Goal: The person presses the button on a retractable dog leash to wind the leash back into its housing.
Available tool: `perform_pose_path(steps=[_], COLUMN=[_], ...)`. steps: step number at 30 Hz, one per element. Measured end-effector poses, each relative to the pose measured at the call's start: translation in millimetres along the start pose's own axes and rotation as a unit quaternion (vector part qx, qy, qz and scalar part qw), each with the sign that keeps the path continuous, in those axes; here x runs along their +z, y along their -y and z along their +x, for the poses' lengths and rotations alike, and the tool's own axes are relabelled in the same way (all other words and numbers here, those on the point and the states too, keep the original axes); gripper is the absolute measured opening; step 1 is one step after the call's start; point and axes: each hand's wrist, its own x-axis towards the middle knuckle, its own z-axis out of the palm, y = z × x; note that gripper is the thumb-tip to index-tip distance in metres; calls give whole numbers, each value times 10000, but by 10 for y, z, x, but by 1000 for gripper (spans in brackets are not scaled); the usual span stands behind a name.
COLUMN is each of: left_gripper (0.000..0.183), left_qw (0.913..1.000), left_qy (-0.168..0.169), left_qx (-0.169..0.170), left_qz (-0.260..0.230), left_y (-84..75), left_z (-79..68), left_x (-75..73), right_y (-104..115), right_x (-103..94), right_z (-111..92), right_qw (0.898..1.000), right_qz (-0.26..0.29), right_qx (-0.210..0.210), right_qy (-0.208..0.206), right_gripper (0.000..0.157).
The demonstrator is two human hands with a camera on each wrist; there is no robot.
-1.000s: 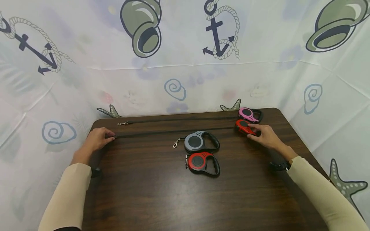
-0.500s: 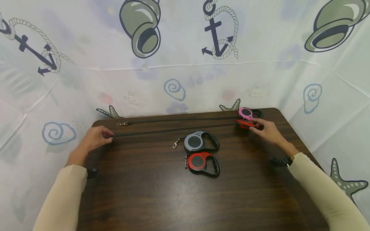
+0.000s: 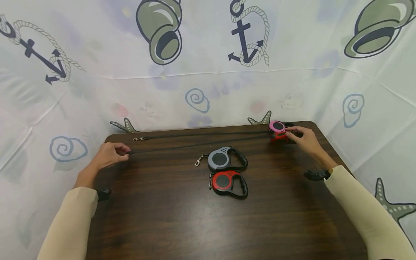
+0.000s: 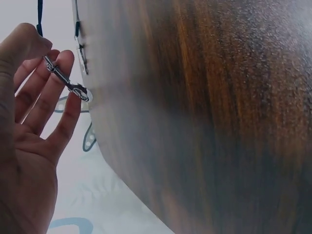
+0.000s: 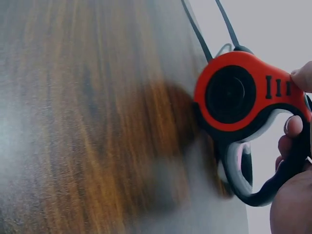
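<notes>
At the back right of the table, my right hand [image 3: 303, 140] grips a red retractable dog leash [image 5: 268, 66] by its black handle. In the right wrist view the leash's round housing is tilted up above the tabletop, thumb on top and fingers through the handle loop. Its black strap [image 3: 195, 145] runs taut across to my left hand [image 3: 112, 156] at the far left. There the thumb and fingers pinch the strap's metal snap clip [image 4: 66, 79]. A pink retractable leash [image 3: 276, 126] lies right behind the red one, partly hidden by it.
The pink leash's strap [image 3: 208, 134] stretches along the back edge to a metal clip [image 3: 139, 138]. In the middle of the brown table [image 3: 156, 216] lie a grey leash [image 3: 218, 159] and another red leash [image 3: 222, 180]. A patterned cloth [image 3: 214, 94] hangs behind.
My right hand has lifted the red leash, tipped it up and moved it back against the pink one. My left hand has shifted slightly left, and the strap between them has risen at the right.
</notes>
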Motion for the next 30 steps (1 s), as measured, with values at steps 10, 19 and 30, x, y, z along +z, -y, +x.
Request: perform_pose_path(steps=[10, 19, 30], left_gripper=[13, 16, 13], left_qw=[9971, 9959, 9959], left_qy=[23, 174, 176], left_qx=[-362, -468, -437], left_qz=[-664, -750, -771], left_y=[-103, -158, -271], left_z=[-28, -87, -135], left_x=[-73, -137, -206], right_y=[-77, -110, -142], right_x=[-144, -280, -329], right_z=[-5, 13, -47], right_qw=[9976, 9890, 9339], right_qz=[529, 1310, 3442], right_qx=[433, 620, 919], right_qy=[78, 303, 300], right_gripper=[41, 37, 24])
